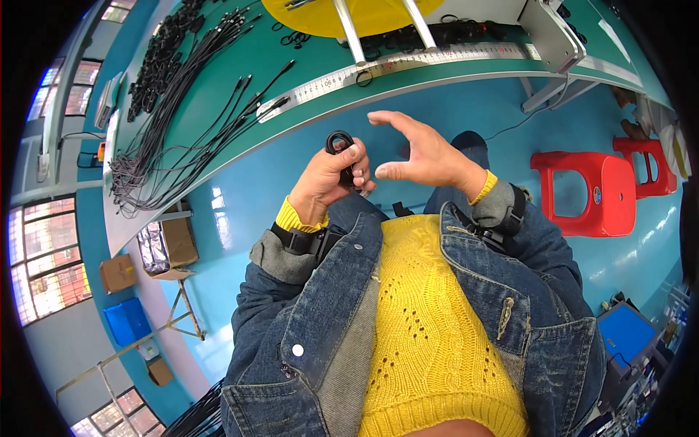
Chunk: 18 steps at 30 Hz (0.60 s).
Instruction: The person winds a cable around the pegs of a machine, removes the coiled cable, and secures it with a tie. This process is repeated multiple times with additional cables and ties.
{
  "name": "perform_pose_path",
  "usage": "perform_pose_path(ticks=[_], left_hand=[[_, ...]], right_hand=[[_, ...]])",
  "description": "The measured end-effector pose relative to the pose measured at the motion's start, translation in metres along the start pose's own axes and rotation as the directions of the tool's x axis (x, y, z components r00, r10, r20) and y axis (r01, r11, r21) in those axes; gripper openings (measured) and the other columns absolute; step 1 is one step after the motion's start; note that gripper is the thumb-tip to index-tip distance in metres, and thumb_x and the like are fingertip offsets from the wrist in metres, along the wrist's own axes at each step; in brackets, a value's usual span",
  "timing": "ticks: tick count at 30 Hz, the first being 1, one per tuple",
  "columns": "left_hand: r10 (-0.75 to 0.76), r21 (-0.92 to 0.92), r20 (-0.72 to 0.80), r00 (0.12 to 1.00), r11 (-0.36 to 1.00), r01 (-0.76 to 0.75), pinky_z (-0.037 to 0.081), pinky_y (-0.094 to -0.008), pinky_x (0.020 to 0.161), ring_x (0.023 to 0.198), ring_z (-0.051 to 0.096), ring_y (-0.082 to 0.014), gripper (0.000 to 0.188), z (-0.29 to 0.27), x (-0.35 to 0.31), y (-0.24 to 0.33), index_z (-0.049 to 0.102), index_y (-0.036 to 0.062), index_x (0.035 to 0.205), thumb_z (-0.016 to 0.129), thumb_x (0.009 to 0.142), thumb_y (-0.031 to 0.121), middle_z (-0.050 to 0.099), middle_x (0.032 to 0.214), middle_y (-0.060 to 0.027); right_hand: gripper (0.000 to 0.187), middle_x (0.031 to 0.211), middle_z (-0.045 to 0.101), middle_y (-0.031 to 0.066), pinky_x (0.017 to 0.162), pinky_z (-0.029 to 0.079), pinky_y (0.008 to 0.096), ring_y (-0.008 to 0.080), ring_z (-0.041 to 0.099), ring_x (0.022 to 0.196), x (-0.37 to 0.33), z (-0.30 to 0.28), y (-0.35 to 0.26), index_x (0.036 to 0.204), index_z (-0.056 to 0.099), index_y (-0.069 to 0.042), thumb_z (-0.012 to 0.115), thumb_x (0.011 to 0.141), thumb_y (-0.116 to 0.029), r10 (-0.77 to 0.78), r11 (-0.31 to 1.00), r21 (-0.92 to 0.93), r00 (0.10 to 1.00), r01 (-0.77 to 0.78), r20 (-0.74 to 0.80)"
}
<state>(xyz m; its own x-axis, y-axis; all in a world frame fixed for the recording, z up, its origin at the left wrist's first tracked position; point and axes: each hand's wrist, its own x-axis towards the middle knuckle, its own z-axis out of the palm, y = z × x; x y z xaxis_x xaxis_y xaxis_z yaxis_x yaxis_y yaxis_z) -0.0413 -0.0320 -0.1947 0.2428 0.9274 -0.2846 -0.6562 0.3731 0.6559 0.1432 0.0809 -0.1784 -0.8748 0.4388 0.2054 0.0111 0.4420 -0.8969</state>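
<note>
My left hand (331, 173) is closed around a coiled black cable (339, 141), whose loop sticks up above the fist. Just to its right, my right hand (426, 154) holds nothing; its thumb and fingers are spread apart, with the palm side turned toward the coil. Both hands are in the air in front of my body, short of the near edge of the green-topped workbench (251, 138). On the bench to the left lies a bundle of loose black cables (186, 95) with small plugs at their ends.
A long white ruler (408, 64) runs along the bench's near edge. Behind it stands a yellow disc (313, 18) with two metal rods (348, 33). Coiled cables (156, 69) are heaped at the far left. Red stools (586, 188) stand on the right, cardboard boxes (178, 240) at lower left.
</note>
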Motion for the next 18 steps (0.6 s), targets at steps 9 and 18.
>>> perform_pose_path(ticks=[9,18], left_hand=[[-0.153,-0.055,-0.024,0.988,0.987,0.152,0.04,-0.0225,0.047,0.067,0.05,-0.0127,0.048,0.023,-0.01,0.013,0.05,0.0018,0.103,0.063,0.079,0.042,0.055,0.087,-0.0084],[-0.113,0.018,-0.146,0.983,0.993,0.116,0.03,-0.0151,0.041,0.06,0.049,-0.0081,0.032,0.008,-0.033,0.019,0.053,0.0012,0.097,0.055,0.086,0.031,0.056,0.075,-0.0071]], right_hand=[[0.039,0.116,0.053,0.0121,0.094,0.037,0.0326,0.0231,0.049,0.107,0.021,-0.003,0.003,0.114,0.053,0.0,0.045,0.091,-0.031,0.133,0.967,0.213,0.99,-0.139,0.04],[0.039,0.107,0.057,0.0124,0.09,0.039,0.0307,0.0199,0.052,0.102,0.051,0.028,0.001,0.11,0.055,0.001,0.037,0.094,-0.029,0.069,0.966,0.237,0.987,-0.103,0.148]])
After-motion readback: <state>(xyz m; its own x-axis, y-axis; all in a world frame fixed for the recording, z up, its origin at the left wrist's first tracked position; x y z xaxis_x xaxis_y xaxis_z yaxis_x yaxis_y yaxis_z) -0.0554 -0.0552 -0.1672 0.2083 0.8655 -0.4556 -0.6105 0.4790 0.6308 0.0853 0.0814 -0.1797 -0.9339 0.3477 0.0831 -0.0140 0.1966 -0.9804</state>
